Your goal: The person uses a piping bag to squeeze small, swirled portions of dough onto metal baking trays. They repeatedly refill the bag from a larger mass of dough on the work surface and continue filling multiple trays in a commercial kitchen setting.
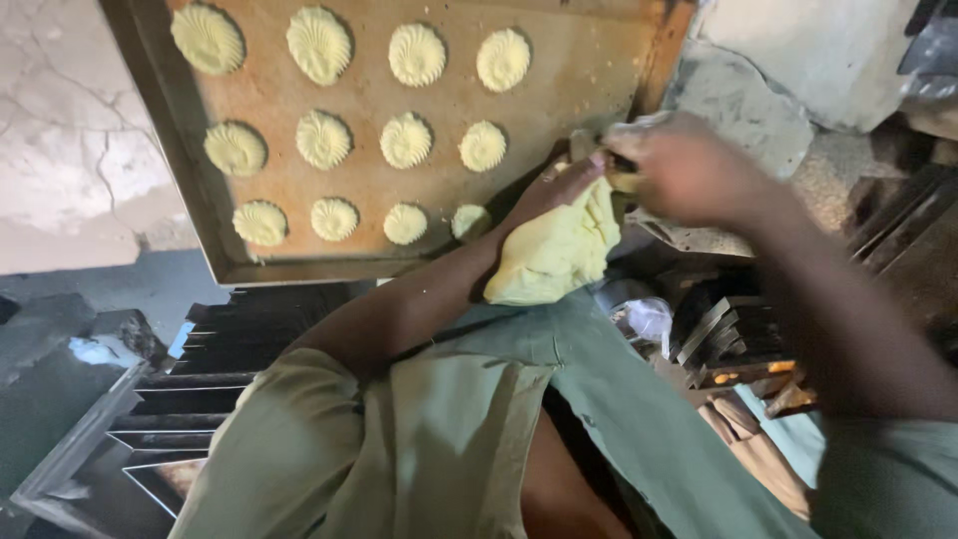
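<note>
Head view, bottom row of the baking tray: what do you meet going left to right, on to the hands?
Four piped dough rosettes in turn → → → → left hand on the yellow piping bag → right hand.

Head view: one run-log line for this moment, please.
left hand holds yellow piping bag | right hand grips its top | baking tray: rows of ridged dough rounds

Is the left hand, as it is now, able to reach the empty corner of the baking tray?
Probably yes. The left hand grips the yellow piping bag just beside the bare corner of the baking tray, and nothing lies between them. The right hand also holds the bag.
</note>
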A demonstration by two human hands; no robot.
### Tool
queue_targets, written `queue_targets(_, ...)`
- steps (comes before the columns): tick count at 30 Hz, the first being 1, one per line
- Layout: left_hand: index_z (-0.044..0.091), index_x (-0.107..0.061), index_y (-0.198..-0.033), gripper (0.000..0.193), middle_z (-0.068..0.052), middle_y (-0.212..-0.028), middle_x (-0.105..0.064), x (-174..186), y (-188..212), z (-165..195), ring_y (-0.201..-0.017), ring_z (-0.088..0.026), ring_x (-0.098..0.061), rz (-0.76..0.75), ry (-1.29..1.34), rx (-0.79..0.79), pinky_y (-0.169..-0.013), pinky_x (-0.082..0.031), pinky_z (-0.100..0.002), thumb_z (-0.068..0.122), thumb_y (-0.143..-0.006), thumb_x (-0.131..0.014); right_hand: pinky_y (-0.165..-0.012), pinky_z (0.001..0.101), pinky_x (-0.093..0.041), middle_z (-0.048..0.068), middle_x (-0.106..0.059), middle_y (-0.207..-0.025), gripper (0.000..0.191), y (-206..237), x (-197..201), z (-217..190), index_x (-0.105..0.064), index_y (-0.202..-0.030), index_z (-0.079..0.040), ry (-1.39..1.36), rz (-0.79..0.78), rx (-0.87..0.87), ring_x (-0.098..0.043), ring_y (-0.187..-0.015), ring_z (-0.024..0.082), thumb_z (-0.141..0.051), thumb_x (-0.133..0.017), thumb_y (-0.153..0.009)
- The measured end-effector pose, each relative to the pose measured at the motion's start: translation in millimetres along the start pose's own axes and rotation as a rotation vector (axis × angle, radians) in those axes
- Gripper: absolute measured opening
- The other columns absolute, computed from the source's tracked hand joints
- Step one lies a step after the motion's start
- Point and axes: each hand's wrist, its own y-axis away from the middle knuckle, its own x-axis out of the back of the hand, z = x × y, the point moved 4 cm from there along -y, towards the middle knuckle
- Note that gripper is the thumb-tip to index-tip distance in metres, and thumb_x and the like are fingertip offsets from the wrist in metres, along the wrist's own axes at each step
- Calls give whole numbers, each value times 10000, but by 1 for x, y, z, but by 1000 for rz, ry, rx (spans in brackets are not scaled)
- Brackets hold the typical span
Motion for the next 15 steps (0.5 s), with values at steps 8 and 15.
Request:
queue_targets(8,88,-572,-1098,497,-62,-737,-604,-60,2,54,-595,-187,-618,-296,510,37,-533,-529,-333,574,-1005,-616,-820,476,-579,206,-698,-893,193,-50,51,20,-683,-983,-30,42,82,-35,-698,-768,369,-48,-637,-797)
queue_targets(15,62,-567,-1080,567,-111,-749,-625,-54,4,46,-606,-205,-640,-202,549,-15,-560,-545,-330,617,-969,-552,-779,457,-561,129,-727,-902,183,-58,27,12,-682,-1010,-76,380,292,124,-704,-846,338,-175,-742,-869)
